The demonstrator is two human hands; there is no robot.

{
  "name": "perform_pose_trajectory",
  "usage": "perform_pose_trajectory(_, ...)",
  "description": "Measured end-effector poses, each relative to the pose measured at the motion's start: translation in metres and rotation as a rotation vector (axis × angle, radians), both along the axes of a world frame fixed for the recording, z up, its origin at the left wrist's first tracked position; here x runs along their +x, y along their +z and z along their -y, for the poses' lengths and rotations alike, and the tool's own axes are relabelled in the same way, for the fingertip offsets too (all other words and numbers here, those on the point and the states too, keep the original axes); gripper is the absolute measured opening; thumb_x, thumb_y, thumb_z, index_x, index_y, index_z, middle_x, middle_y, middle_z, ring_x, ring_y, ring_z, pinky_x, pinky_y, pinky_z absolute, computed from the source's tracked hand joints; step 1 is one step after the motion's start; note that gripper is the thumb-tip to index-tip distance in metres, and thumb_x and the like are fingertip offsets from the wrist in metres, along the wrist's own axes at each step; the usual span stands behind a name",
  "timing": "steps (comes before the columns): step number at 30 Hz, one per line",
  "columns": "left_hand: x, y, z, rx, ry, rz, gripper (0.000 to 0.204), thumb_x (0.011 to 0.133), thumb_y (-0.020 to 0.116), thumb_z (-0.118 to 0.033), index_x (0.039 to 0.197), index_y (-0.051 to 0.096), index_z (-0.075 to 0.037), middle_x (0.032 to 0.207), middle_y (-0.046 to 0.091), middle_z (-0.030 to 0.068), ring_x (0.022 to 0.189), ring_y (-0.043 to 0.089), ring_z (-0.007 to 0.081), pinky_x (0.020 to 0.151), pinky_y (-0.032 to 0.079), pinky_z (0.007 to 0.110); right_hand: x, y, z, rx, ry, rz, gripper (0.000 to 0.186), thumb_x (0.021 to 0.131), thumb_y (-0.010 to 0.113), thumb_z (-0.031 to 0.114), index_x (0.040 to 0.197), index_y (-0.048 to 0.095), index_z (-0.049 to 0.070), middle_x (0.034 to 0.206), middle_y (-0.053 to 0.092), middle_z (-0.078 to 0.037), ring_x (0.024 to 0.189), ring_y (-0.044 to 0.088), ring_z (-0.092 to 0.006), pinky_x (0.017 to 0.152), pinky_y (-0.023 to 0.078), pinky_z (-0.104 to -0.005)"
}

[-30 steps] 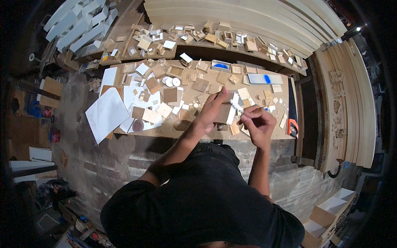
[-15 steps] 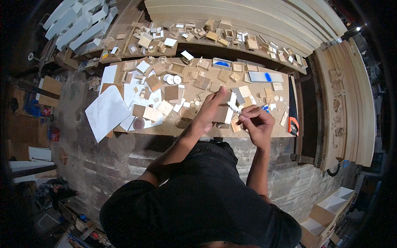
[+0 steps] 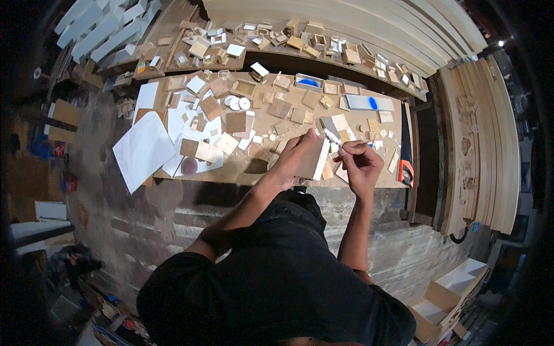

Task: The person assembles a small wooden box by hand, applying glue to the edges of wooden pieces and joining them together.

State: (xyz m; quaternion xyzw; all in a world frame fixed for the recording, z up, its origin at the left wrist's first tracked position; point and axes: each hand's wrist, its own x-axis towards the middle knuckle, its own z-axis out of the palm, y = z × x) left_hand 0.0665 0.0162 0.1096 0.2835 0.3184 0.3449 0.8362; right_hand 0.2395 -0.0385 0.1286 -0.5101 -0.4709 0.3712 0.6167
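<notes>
In the left hand, grips a wooden block; in the right hand, pinches a jagged white strip at the block's upper right corner; below, has the desk strewn with wooden pieces.

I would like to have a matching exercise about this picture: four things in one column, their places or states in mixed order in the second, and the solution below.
Column one
1. Saw
2. Large white sheet
3. Small white discs
4. Left hand

Column two
A. Grouped closely, left of the table's middle
B. Holding a wooden piece
C. Orange and black, at the table's right end
D. Projecting past the table's left end

Right pairs: 1-C, 2-D, 3-A, 4-B
</notes>
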Motion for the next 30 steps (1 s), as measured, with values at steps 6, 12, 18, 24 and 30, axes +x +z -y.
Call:
perform_pose_trajectory(6, -0.002, -0.014, 0.001, -0.024, 0.017, -0.088, 0.05, 0.1, 0.051, -0.052, 0.11, 0.064, -0.004, 0.093, 0.067, 0.0025, 0.078, 0.064, 0.0089, 0.068, 0.052, 0.027, -0.001, -0.003, 0.013, 0.022, 0.115, 0.011, 0.009, 0.083, 0.068, -0.011, 0.084, 0.061, -0.004, 0.089, 0.067, -0.016, 0.072, 0.066, -0.0165, 0.06, 0.055, -0.0269)
perform_pose_trajectory(12, -0.008, -0.026, 0.0, -0.05, -0.008, -0.074, 0.049, 0.1, 0.051, -0.052, 0.111, 0.064, -0.006, 0.094, 0.066, 0.0017, 0.081, 0.063, 0.0078, 0.07, 0.05, 0.025, 0.004, -0.03, -0.006, -0.081, -0.022, 0.091, 0.006, 0.085, 0.068, -0.007, 0.086, 0.063, -0.004, 0.091, 0.068, -0.013, 0.073, 0.066, -0.014, 0.062, 0.056, -0.0275)
perform_pose_trajectory(18, -0.035, -0.046, -0.004, -0.014, 0.063, -0.206, 0.041, 0.102, 0.05, -0.046, 0.111, 0.063, -0.008, 0.094, 0.064, -0.0008, 0.084, 0.061, 0.007, 0.076, 0.049, 0.025, 0.01, -0.078, -0.018, -0.33, -0.041, 0.266, 0.011, 0.088, 0.071, 0.007, 0.087, 0.069, -0.003, 0.073, 0.069, -0.005, 0.067, 0.063, -0.0087, 0.061, 0.053, -0.0254)
perform_pose_trajectory(24, -0.087, -0.078, 0.003, 0.199, 0.353, -0.303, 0.029, 0.1, 0.056, -0.035, 0.11, 0.063, -0.008, 0.098, 0.062, -0.0005, 0.092, 0.058, 0.0073, 0.083, 0.048, 0.026, -0.01, -0.153, -0.016, -0.467, 0.207, 0.565, 0.012, 0.083, 0.074, 0.01, 0.083, 0.07, -0.001, 0.072, 0.07, -0.013, 0.062, 0.066, -0.0184, 0.061, 0.052, -0.0309)
perform_pose_trajectory(30, -0.134, -0.077, -0.003, -0.086, 0.397, -0.259, 0.023, 0.097, 0.06, -0.033, 0.107, 0.061, -0.012, 0.095, 0.062, -0.0007, 0.09, 0.061, 0.0096, 0.074, 0.05, 0.027, -0.039, -0.193, -0.025, -0.463, 0.382, 0.732, 0.005, 0.082, 0.073, 0.005, 0.082, 0.072, 0.001, 0.075, 0.072, -0.012, 0.067, 0.07, -0.0201, 0.063, 0.054, -0.0327)
